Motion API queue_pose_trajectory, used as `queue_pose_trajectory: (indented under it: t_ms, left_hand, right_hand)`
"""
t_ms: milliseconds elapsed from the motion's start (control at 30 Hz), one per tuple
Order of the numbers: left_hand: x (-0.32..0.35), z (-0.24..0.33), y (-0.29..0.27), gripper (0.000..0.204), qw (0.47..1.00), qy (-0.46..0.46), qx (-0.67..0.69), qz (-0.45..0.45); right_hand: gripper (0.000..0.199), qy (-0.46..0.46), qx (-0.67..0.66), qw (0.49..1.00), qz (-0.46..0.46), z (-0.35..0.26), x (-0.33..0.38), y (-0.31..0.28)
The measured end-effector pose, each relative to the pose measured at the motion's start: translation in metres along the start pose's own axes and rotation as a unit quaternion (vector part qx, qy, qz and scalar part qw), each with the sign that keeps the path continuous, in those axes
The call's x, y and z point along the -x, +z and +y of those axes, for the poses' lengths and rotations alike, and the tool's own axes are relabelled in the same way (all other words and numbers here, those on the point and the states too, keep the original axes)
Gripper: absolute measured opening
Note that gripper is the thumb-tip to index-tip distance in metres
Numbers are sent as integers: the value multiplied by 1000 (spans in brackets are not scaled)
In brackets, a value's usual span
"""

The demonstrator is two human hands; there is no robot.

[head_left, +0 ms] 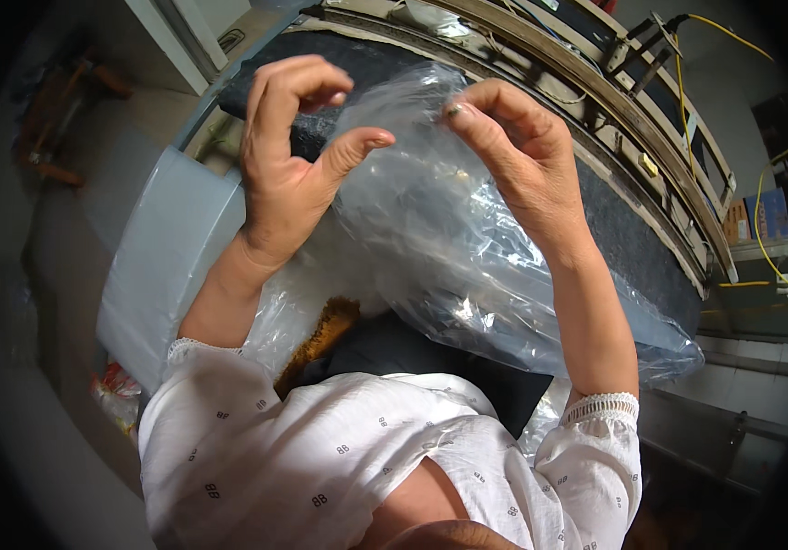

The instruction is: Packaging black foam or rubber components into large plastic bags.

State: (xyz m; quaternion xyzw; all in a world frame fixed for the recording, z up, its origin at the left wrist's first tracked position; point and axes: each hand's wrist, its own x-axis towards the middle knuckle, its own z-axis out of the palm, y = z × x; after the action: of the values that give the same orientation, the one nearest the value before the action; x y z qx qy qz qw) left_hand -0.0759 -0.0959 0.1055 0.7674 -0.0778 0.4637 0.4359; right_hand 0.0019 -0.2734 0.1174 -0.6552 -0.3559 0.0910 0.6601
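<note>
A large clear plastic bag (440,220) spreads across my front, crumpled and shiny, from between my hands down toward the right. My right hand (531,160) pinches its upper edge between thumb and fingers. Beside the bag's upper left side, my left hand (284,165) is raised with thumb and curled fingers apart, and nothing shows between them. Part of the dark work surface (632,215) lies under the bag. Below my left forearm, more clear film covers the area by my lap.
At the left lies a thick, pale bluish stack of plastic (169,257). A long machine frame with rails (595,110) runs along the far side. Yellow cables (733,35) hang at the right, near boxes (765,215) on a shelf. A worn yellow-brown piece (325,335) shows by my lap.
</note>
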Motion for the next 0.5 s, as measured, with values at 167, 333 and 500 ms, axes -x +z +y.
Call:
queue_pose_trajectory:
  t_ms: [167,333,500]
  left_hand:
    - [15,-16,4,24,985,82,-93,-122]
    - [23,-3,11,17,992,-20,93,-85]
    - [36,1,23,15,995,-1,52,-83]
  right_hand:
    - [14,25,-4,1000,4,-3,18,-11]
    - [14,18,16,1000,15,-5,29,-27]
    - [14,11,-70,997,-1,-2,39,-31]
